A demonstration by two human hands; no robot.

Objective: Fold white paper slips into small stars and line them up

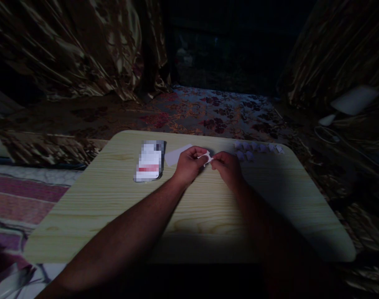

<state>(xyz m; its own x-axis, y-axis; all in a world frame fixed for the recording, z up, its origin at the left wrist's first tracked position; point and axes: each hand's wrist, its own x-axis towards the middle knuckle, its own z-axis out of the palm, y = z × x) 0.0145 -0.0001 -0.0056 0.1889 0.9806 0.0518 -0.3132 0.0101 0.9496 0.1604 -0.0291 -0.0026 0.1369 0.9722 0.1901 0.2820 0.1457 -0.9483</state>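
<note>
Above the middle of the table, my left hand (pixel 191 163) pinches a small white folded paper star (pixel 206 157) with several points. The fingertips of my right hand (pixel 227 166) are closed on the star's right side, so both hands hold it. Just behind my left hand lies a flat pale sheet of paper (pixel 176 156), partly covered by that hand. Beyond my right hand, several small pale folded paper pieces (pixel 247 146) lie in two rows; the one at the right end (pixel 279 148) looks star-shaped.
A blurred-out flat rectangular object (pixel 149 161), perhaps a phone, lies on the wooden table (pixel 189 224) at the left. Behind the table is a ledge with flowered cloth (pixel 220 112). A white lamp (pixel 354 101) stands at the right, and striped bedding (pixel 24 199) is at the left.
</note>
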